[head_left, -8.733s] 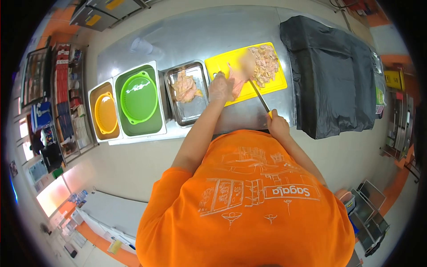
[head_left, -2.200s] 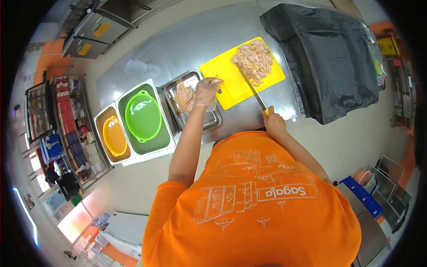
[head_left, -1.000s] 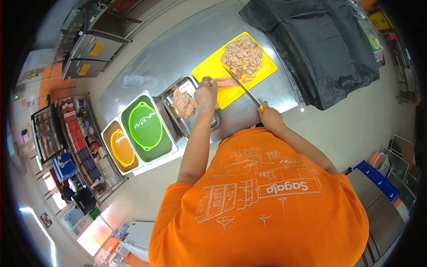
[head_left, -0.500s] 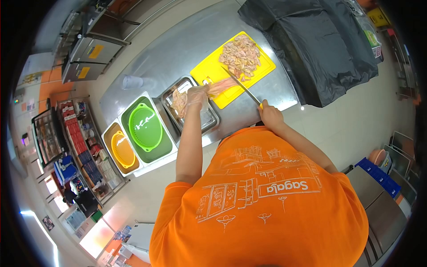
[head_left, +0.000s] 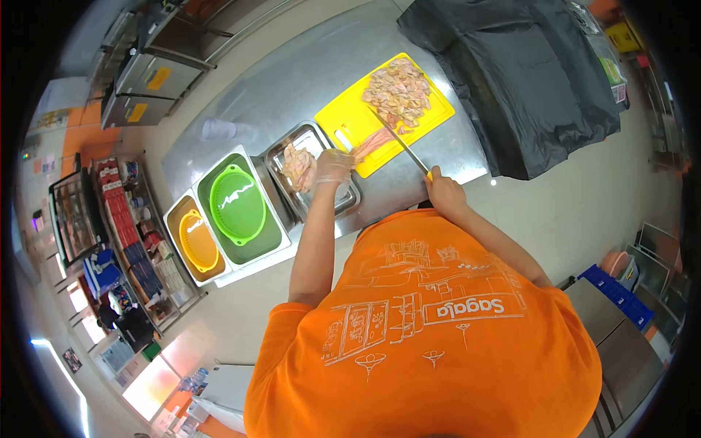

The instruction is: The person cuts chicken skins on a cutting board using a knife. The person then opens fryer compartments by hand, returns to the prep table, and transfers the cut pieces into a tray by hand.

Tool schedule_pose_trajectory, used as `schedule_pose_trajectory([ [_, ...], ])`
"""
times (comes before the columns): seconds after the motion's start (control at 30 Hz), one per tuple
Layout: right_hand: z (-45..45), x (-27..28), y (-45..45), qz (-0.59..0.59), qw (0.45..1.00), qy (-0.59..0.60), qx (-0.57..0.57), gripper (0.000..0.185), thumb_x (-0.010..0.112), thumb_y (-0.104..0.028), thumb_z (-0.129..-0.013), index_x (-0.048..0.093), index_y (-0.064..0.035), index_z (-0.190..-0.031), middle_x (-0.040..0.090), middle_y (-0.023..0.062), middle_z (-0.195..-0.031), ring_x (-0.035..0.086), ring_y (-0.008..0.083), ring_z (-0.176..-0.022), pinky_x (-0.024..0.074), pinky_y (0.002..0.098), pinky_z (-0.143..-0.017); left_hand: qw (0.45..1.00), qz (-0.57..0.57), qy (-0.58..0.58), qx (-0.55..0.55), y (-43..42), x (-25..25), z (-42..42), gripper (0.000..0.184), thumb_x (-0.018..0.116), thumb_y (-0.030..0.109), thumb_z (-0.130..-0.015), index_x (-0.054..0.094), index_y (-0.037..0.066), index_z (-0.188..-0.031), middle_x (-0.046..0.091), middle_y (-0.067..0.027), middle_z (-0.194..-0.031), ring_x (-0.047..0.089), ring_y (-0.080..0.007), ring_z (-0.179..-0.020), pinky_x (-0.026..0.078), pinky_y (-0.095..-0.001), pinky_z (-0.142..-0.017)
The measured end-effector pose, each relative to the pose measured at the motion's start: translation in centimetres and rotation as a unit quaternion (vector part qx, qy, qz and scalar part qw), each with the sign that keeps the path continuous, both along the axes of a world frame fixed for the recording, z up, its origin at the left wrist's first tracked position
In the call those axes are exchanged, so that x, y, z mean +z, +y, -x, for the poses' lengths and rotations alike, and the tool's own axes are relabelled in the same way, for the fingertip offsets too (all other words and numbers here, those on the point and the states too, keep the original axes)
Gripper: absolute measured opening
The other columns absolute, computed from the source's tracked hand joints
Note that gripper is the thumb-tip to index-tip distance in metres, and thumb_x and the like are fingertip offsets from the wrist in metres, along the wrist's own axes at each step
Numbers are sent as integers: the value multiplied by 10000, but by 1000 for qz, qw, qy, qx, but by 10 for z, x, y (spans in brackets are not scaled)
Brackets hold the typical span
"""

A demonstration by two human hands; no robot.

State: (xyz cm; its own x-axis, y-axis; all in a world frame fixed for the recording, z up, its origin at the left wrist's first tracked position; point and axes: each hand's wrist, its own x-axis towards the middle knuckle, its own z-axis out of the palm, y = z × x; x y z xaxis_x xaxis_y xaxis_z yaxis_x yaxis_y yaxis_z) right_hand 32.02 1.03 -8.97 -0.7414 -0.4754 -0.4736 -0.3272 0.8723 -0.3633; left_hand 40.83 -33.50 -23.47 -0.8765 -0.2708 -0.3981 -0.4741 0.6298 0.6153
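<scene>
My left hand (head_left: 334, 167), in a clear plastic glove, is closed on the end of a strip of raw meat (head_left: 374, 143), perhaps chicken. That strip lies over the lower edge of a yellow cutting board (head_left: 436, 113). My right hand (head_left: 445, 193) grips a knife (head_left: 411, 154) by its yellow handle, the long blade slanting across the board at the strip's far end. Chopped meat pieces (head_left: 398, 89) are heaped on the upper part of the board. Beneath my left hand is a steel tray (head_left: 349, 201) with more raw meat (head_left: 298, 168) in it.
A green basket (head_left: 238, 204) and an orange basket (head_left: 198, 241) sit in white-rimmed tubs left of the tray. A clear cup (head_left: 218, 129) stands on the steel table (head_left: 285, 87). Black plastic sheeting (head_left: 518, 95) covers something bulky at right.
My left hand has shifted slightly right and down beside the board, still holding the meat strip. Less of the strip shows on the board. The knife has moved only slightly.
</scene>
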Motion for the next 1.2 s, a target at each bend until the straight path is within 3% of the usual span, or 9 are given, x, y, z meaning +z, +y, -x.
schedule_pose_trajectory([
  [0.07,-4,6,0,0,1000,-2,1,312,510,-335,-1052,482,-28,-1103,707,275,-846,702,478,-810,556,575,-730,988,122,-91,35,34,96,19,370,717,348,-915,740,-21,-934,734,-248,-923,723,-381,-890,575,-424,-797],
  [0.13,-5,11,0,-5,1000,-4,3,313,511,-331,-1052,480,-23,-1103,704,277,-830,697,484,-801,552,580,-722,981,139,-93,95,49,132,30,385,686,364,-917,752,-10,-978,737,-244,-984,713,-404,-940,565,-452,-840],
  [0.37,-16,16,36,4,1000,7,20,349,545,-352,-1033,503,-16,-1113,693,288,-783,686,500,-761,550,582,-694,991,130,41,7,59,110,83,333,671,311,-898,762,28,-1047,743,-220,-1049,722,-377,-1010,571,-429,-890],
  [0.47,-18,21,59,-29,999,6,35,364,565,-371,-1019,533,-22,-1119,694,282,-782,691,489,-752,555,574,-688,976,187,-52,-103,54,94,105,284,659,272,-893,781,46,-1013,749,-197,-1055,730,-352,-1003,578,-417,-884],
  [0.57,-17,23,72,-54,997,10,52,373,582,-382,-1008,556,-27,-1119,697,269,-780,699,469,-745,565,560,-680,852,293,-62,-429,40,126,111,276,658,275,-878,792,54,-975,756,-174,-1057,735,-335,-994,582,-406,-873],
  [0.63,-21,17,74,-58,997,27,51,377,588,-388,-1003,562,-28,-1113,699,261,-780,705,457,-743,571,552,-675,857,280,-70,-426,31,119,125,251,697,274,-845,788,66,-954,750,-185,-1036,722,-354,-982,575,-406,-865],
  [0.67,-21,17,75,-57,997,26,47,378,588,-390,-1002,561,-28,-1108,699,260,-781,706,455,-741,572,550,-673,859,276,-74,-424,25,116,134,242,716,273,-828,786,72,-944,746,-191,-1025,716,-364,-976,571,-406,-861],
  [0.77,-21,22,75,-59,997,21,35,382,586,-395,-1001,557,-27,-1098,700,260,-784,709,451,-739,575,549,-670,985,96,-74,-123,16,109,147,283,713,306,-837,779,59,-958,744,-202,-1035,709,-377,-986,565,-413,-862],
  [1.2,-16,53,77,-101,994,9,26,375,580,-389,-1002,545,-28,-1096,701,275,-790,709,470,-750,572,567,-669,982,144,110,63,0,72,130,238,627,247,-948,737,44,-1003,737,-207,-1033,701,-384,-980,548,-471,-875],
])
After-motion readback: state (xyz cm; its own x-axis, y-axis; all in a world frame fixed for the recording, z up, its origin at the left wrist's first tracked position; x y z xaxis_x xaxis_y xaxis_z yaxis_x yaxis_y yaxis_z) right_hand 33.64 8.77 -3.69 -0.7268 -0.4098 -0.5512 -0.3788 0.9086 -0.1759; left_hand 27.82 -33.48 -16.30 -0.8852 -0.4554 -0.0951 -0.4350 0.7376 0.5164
